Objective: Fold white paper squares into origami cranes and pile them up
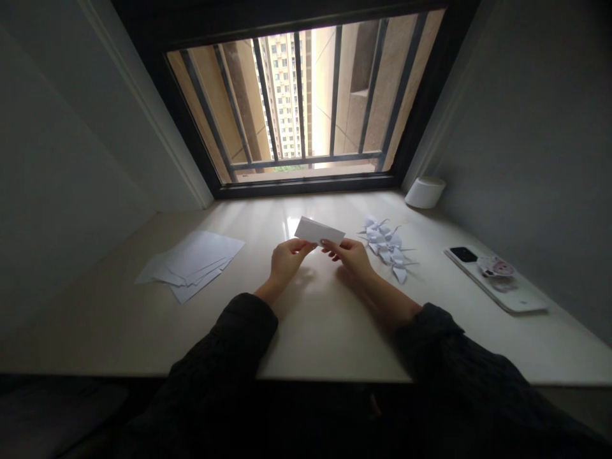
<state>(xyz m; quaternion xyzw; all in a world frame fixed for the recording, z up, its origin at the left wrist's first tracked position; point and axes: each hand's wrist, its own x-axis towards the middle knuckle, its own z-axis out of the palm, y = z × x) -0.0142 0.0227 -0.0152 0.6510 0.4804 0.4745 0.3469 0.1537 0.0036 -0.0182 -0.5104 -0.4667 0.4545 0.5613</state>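
A folded white paper (319, 229), a narrow rectangle tilted down to the right, is raised a little above the tabletop between my two hands. My left hand (288, 258) pinches its lower edge near the middle. My right hand (352, 255) grips the lower right part, thumb on the near face and fingers curled behind and below. Right of the hands lies a cluster of several folded white paper cranes (385, 242). To the left is a loose, fanned stack of white paper sheets (203, 258).
The pale tabletop (315, 344) ends at a front edge close to my body. A phone (497, 280) in a light case lies at the right by the wall, with a white cylindrical object (425, 192) in the back right corner. A barred window (306, 185) stands behind.
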